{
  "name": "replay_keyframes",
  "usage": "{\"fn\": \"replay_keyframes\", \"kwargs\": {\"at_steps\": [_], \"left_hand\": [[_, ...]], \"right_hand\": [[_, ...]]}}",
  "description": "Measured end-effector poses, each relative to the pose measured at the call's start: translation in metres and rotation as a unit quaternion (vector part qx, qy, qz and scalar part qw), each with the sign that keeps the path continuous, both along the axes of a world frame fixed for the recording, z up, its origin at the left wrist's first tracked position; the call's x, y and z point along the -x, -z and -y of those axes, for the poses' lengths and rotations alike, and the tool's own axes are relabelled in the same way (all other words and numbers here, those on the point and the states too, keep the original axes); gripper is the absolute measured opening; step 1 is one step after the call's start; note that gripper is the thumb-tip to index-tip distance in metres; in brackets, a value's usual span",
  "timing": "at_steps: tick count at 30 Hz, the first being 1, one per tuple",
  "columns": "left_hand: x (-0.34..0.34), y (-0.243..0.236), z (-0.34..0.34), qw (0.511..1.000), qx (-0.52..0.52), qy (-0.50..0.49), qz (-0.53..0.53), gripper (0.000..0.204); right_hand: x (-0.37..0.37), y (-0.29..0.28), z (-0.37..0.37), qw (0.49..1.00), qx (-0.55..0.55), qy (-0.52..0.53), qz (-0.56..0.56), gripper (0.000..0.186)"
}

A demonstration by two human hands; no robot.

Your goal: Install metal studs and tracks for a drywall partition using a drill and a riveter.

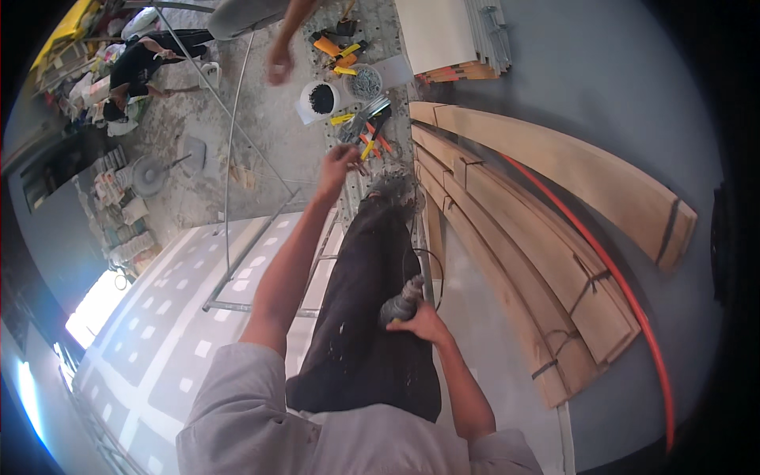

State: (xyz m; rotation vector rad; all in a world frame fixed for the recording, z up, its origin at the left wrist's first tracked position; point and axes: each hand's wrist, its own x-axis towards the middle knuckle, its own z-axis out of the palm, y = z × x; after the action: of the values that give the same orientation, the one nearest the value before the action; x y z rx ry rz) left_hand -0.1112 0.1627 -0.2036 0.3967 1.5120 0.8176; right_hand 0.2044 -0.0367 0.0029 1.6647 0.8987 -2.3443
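Observation:
My right hand (425, 323) is wrapped round a power drill (405, 299), held by my right thigh with its chuck end pointing away from me. My left hand (339, 163) reaches forward with its fingers curled together; whatever they hold, if anything, is too small to make out. Just beyond that hand lie yellow and orange-handled tools (372, 141) and a grey-bladed tool (370, 115). Farther off stand a white bucket of black screws (322, 99) and a clear tub of silvery screws (365, 82).
Bundled wooden boards (507, 237) lie to the right beside an orange hose (586, 233). Metal scaffold tubes (235, 127) rise on the left, near patched panels (170, 309). A co-worker's hand (279, 65) hangs ahead; another person (142, 67) is at the far left.

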Motion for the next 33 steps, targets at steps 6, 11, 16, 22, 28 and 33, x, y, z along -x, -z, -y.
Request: {"fn": "replay_keyframes", "kwargs": {"at_steps": [6,11,16,22,28,33], "left_hand": [[0.079,0.080,-0.045,0.975,-0.024,0.167,-0.143,0.019],[0.108,0.099,-0.067,0.716,-0.301,0.502,-0.381,0.011],[0.130,0.135,-0.077,0.673,-0.350,0.480,-0.442,0.009],[0.166,0.208,-0.092,0.704,-0.336,0.416,-0.467,0.033],[0.179,0.246,-0.092,0.771,-0.262,0.390,-0.431,0.047],[0.187,0.247,-0.089,0.703,-0.332,0.402,-0.483,0.042]], "right_hand": [[0.008,-0.004,-0.015,0.998,0.042,-0.002,-0.046,0.083],[0.005,-0.008,-0.024,0.999,0.025,-0.013,-0.035,0.084],[-0.002,-0.010,-0.023,0.998,0.049,-0.015,-0.029,0.083],[-0.003,-0.030,-0.044,0.997,0.081,0.010,0.007,0.080],[-0.006,-0.023,-0.057,0.995,0.065,-0.075,0.019,0.085],[-0.007,-0.024,-0.057,0.996,0.064,-0.060,0.022,0.083]]}}
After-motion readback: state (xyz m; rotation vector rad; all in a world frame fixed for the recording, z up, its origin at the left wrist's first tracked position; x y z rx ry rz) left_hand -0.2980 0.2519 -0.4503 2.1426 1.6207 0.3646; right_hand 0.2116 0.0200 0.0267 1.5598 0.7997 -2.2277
